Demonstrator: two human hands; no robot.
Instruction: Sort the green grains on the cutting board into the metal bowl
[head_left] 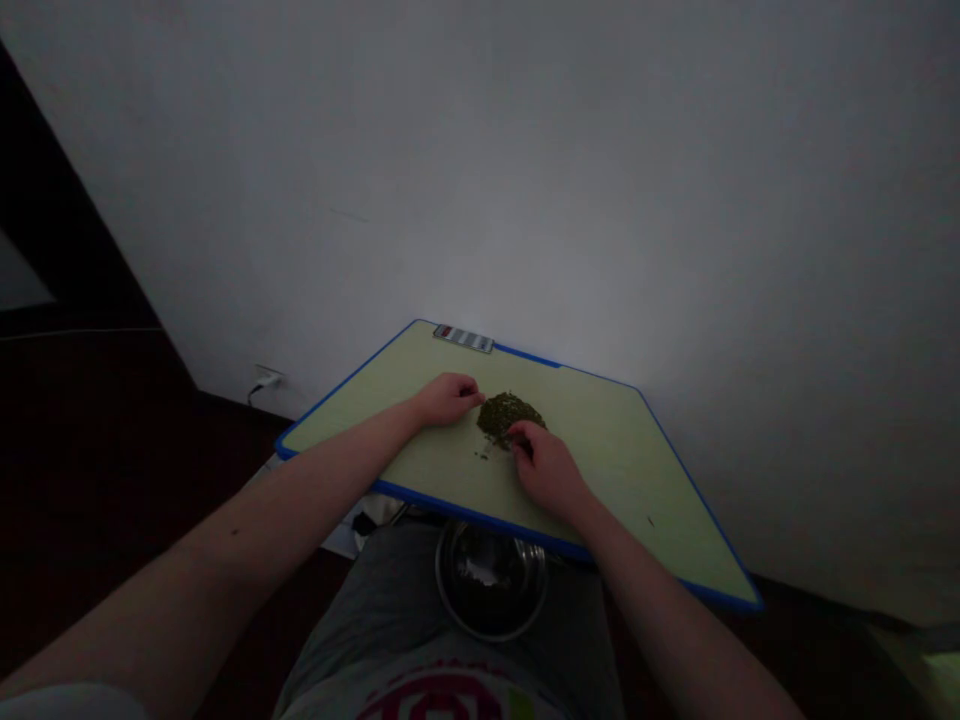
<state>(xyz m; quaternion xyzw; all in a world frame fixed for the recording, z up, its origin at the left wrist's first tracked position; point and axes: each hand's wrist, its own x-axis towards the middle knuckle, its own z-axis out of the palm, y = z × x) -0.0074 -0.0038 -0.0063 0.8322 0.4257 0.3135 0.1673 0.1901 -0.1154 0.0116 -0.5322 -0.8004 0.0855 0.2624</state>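
A flat pile of small dark-green grains [504, 410], perhaps beans, is spread on a pale yellow-green board [442, 460] with a blue rim. My left hand [448, 398] rests at the left edge of the pile, thumb and fingers drawn together. At the pile's lower right, my right hand [551, 468] has its fingers curled into a pinch over the grains. Whatever either hand holds is too small to make out. A few loose grains lie just below the pile, between the hands.
A metal bowl [491, 590] sits on my lap under the board's near edge, with something dark inside. Near the far edge lies a printed strip [463, 338]. Behind stands a white wall [570, 200], with a plug in a socket [268, 379] low on the left.
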